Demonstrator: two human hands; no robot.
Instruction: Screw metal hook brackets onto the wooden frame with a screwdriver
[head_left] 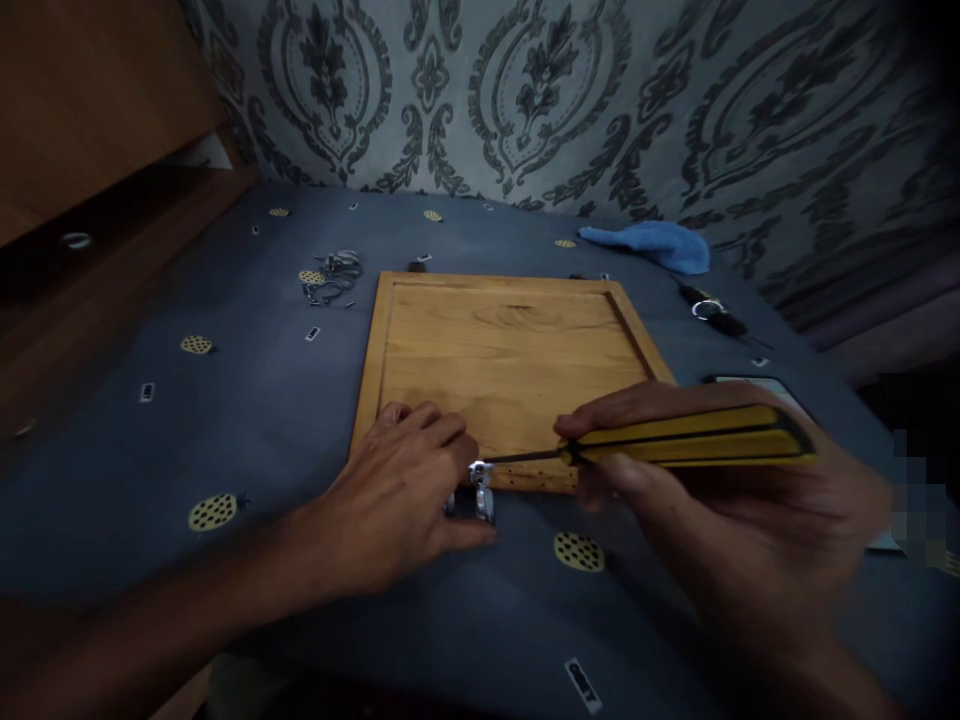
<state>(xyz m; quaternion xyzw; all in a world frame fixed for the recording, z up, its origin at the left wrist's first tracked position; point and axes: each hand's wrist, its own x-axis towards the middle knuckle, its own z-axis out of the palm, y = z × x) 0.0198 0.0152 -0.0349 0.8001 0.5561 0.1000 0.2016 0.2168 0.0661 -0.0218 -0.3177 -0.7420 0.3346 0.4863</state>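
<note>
A square wooden panel with a raised frame lies flat on a dark blue cloth with pineapple prints. My left hand is closed on a small shiny metal fitting at the panel's near edge. My right hand grips a screwdriver with a yellow and black handle. Its thin dark shaft points left and its tip meets the fitting. The right hand is blurred.
A pile of small metal hardware lies left of the panel's far corner. A blue rag rests at the back right, with a dark tool and metal ring near it. A wooden furniture piece stands at left; patterned wallpaper is behind.
</note>
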